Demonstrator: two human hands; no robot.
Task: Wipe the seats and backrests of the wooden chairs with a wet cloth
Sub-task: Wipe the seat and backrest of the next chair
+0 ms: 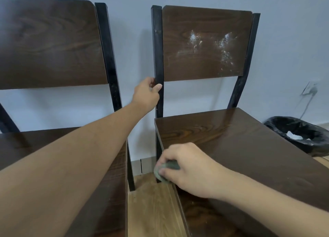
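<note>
Two dark wooden chairs with black metal frames stand side by side against the wall. The right chair's backrest [204,44] carries white dusty smears; its seat [245,147] looks glossy. My left hand [146,92] grips the black left post [158,58] of the right chair just below the backrest. My right hand [188,167] holds a bunched grey-green cloth [165,171] at the seat's front left edge. The left chair's backrest [48,42] and seat [26,146] lie partly behind my left forearm.
A bin lined with a black bag [300,135] stands on the floor right of the right chair. A wall socket with a cable [309,90] is above it. A narrow strip of wooden floor [151,210] runs between the chairs.
</note>
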